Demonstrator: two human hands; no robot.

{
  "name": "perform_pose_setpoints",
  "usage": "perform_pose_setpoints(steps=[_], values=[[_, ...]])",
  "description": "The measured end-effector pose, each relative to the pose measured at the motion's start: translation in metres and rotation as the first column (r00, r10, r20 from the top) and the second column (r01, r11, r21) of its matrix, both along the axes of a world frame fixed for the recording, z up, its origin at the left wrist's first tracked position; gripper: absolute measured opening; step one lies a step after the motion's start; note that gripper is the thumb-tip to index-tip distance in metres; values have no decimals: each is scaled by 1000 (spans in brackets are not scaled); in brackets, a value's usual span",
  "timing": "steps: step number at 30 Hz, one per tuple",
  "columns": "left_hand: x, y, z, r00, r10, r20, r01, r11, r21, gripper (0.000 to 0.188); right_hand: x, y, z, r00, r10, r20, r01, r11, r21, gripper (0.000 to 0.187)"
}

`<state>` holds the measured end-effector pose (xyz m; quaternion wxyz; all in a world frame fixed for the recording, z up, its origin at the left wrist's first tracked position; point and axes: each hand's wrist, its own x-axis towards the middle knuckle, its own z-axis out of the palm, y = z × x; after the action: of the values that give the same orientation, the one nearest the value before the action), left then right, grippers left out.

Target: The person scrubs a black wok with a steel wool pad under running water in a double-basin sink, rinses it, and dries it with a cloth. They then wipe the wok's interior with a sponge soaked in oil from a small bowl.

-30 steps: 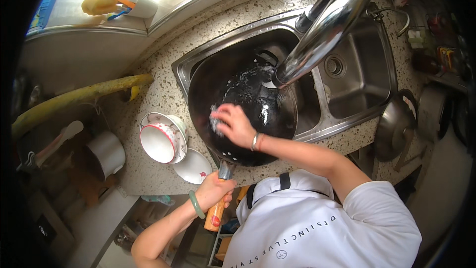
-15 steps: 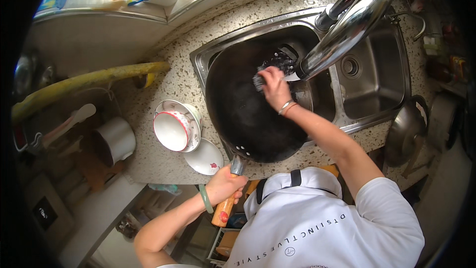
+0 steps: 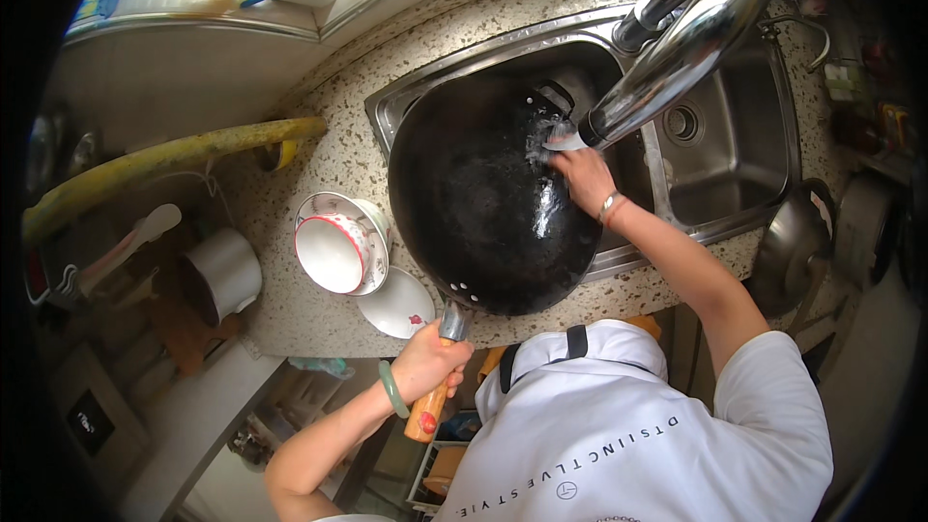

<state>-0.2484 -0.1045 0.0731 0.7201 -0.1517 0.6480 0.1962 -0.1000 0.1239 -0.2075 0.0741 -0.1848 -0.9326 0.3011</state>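
Note:
A large black wok rests tilted over the left sink basin. My left hand is wrapped round its wooden handle, near the counter's front edge. Inside the wok, toward its right side, my right hand is closed on a silvery scouring ball, which is blurred and partly covered by splashing water. Just above that hand is the spout of the chrome faucet, with water running from it. Wet streaks shine on the wok's inner wall.
Left of the wok stand stacked bowls and a white plate. The right sink basin has a drain. A metal lid leans at the right, a pot stands at the left, and a yellow pipe runs along the wall.
My right hand has moved right and slightly down with the scouring ball, nearer the faucet stream. The wok has shifted a little left, and my left hand stays on its handle.

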Motion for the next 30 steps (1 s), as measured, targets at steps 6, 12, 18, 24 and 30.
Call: perform_pose_setpoints(steps=[6, 12, 18, 24, 30], values=[[0, 9, -2, 1000, -10, 23, 10, 1000, 5, 15, -67, -50, 2, 939, -237, -250, 160, 942, -295, 54], [1, 2, -13, 999, 12, 34, -11, 1000, -12, 13, -85, -134, 113, 936, -251, -248, -98, 489, -867, 42], [-1, 3, -10, 999, -9, 41, 8, 1000, 11, 14, -127, -110, 100, 854, -440, -279, -76, 424, -902, 30], [4, -2, -2, 1000, -17, -18, 17, 1000, 3, 15, -166, -18, 21, 667, -684, -297, 559, 722, -408, 32], [6, 5, -5, 999, -33, -14, 34, 999, 22, 16, -162, -19, 3, 554, -788, -269, 579, 597, -555, 39]])
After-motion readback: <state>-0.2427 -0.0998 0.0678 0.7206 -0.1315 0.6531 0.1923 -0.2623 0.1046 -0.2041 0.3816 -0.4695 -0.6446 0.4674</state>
